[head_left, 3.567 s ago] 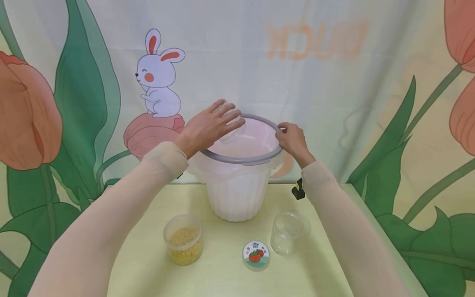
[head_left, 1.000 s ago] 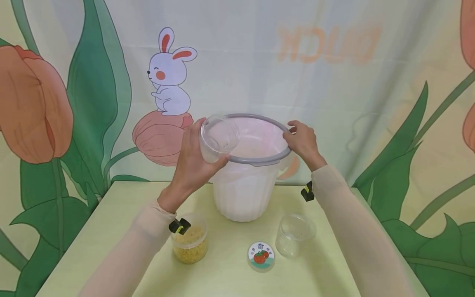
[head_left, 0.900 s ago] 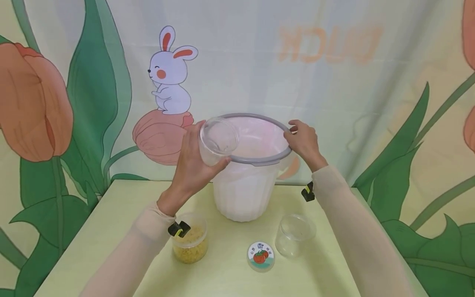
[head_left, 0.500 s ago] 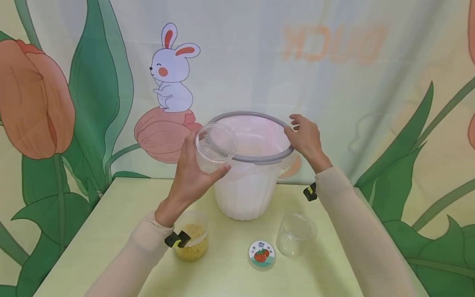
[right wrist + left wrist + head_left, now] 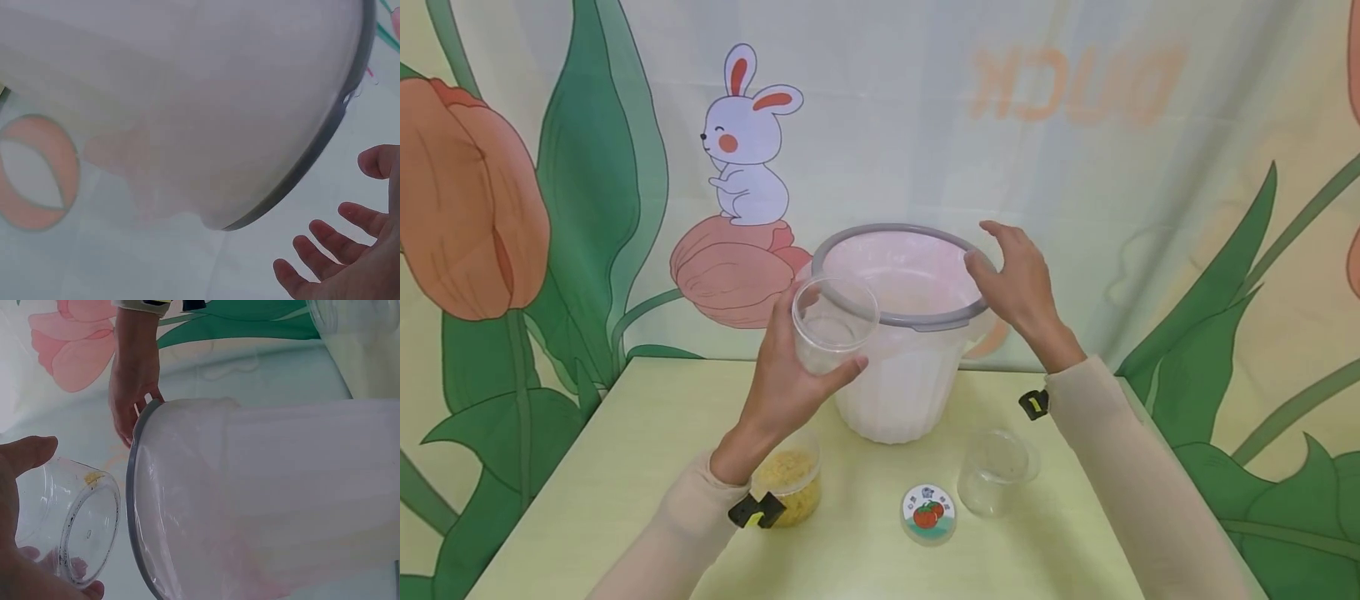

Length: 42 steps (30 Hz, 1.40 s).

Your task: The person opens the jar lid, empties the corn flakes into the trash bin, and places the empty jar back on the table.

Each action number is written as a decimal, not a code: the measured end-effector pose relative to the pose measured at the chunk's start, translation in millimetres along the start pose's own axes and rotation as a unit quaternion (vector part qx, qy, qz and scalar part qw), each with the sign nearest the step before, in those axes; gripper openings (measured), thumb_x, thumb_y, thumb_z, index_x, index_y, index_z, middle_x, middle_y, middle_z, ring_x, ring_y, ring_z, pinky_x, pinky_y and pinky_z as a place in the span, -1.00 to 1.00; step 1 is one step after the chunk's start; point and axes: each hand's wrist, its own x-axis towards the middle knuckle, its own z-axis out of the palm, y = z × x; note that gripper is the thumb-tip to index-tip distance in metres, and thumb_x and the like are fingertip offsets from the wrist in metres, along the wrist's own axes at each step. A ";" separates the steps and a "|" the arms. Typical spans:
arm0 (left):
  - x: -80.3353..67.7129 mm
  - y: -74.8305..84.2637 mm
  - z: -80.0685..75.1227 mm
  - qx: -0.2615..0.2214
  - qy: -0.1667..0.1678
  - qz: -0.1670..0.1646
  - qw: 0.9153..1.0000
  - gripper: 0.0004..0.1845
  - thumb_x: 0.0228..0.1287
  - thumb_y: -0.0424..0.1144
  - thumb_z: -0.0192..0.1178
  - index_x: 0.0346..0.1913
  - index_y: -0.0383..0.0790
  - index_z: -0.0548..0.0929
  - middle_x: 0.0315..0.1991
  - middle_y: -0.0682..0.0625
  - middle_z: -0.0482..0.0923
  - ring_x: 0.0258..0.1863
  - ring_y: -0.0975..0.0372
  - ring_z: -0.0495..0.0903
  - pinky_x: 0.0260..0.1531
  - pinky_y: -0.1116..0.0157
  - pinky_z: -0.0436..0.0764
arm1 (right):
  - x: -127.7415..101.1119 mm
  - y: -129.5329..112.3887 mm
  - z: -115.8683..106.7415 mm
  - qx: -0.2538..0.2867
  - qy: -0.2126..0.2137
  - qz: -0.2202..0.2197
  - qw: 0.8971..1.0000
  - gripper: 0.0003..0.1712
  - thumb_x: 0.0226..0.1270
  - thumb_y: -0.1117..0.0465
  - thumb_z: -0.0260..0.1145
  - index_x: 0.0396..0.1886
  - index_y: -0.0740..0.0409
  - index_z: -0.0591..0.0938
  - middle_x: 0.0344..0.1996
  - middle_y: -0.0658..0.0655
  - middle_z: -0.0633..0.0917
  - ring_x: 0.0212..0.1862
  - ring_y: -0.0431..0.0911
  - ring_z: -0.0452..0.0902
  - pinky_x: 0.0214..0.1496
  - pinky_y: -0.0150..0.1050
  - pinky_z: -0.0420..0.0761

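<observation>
My left hand (image 5: 782, 379) grips a clear plastic jar (image 5: 833, 329) by its side, mouth tilted up, in front of the bin's left rim. In the left wrist view a yellow speck shows near that jar's base (image 5: 89, 531). A white trash bin (image 5: 895, 387) with a grey rim and a clear liner stands at the table's back. Beside the rim's right side my right hand (image 5: 1021, 287) has its fingers spread. The right wrist view shows the right hand (image 5: 353, 259) apart from the rim, holding nothing.
On the table (image 5: 850, 567) stand a tub of yellow bits (image 5: 793, 487), partly behind the left wrist, and a second clear jar (image 5: 992, 475) at right. Between them lies a round lid (image 5: 928, 514) with a tomato picture. A printed curtain (image 5: 880, 108) hangs close behind.
The left hand has drawn the jar from over the bin down towards me, turning it more upright. My right hand has let go of the rim and spread its fingers.
</observation>
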 end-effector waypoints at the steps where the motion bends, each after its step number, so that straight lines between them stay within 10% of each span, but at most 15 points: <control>1: -1.6 0.0 0.1 -0.001 -0.002 -0.002 1.000 0.09 -0.09 -0.10 0.55 0.48 0.09 0.09 0.36 -0.11 0.33 0.24 0.03 0.42 0.15 -0.12 0.51 | -3.1 -2.1 -0.8 0.000 -0.001 -0.007 1.000 -0.37 0.37 -0.08 0.14 0.40 -0.01 0.41 0.37 0.13 0.44 0.42 0.11 0.31 0.39 0.14 0.33; 20: -30.9 1.5 8.3 -0.034 -0.031 -0.033 0.998 0.06 -0.09 -0.14 0.56 0.45 0.05 0.11 0.38 0.03 0.32 0.26 0.08 0.40 0.18 -0.07 0.50 | -68.4 -23.1 -2.8 -0.021 0.016 -0.179 0.984 -0.26 0.30 -0.08 0.21 0.46 -0.01 0.34 0.48 0.19 0.30 0.51 0.20 0.11 0.46 0.29 0.10; 42: -68.9 -8.1 29.0 -0.063 -0.055 -0.068 0.994 0.10 -0.16 -0.14 0.59 0.44 0.05 0.11 0.34 0.12 0.34 0.26 0.13 0.41 0.27 -0.02 0.40 | -146.4 -17.8 6.6 -0.058 -0.020 -0.214 0.975 -0.22 0.21 -0.05 0.31 0.45 -0.07 0.36 0.49 0.15 0.28 0.52 0.18 0.09 0.45 0.41 0.03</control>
